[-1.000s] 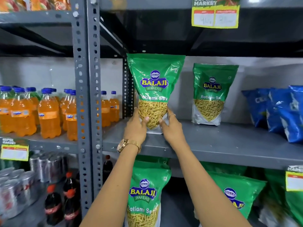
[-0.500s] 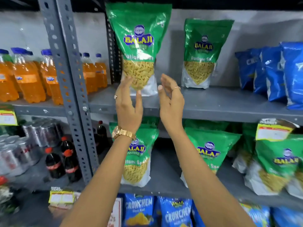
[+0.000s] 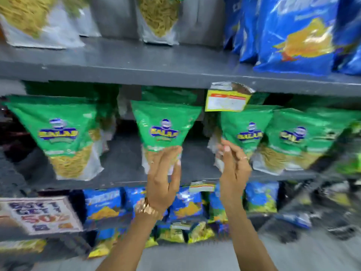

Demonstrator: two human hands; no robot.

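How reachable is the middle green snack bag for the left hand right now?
Probably yes. The left hand is right at the lower front of the middle green bag, with nothing between them and the shelf front open.

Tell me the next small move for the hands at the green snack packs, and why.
Probably bring the right hand leftward to the middle green pack so both hands bracket it. The left hand lies over its lower front with straight fingers, while the right hand hovers in the gap beside the neighbouring green pack, gripping nothing clear. Blur hides actual contact.
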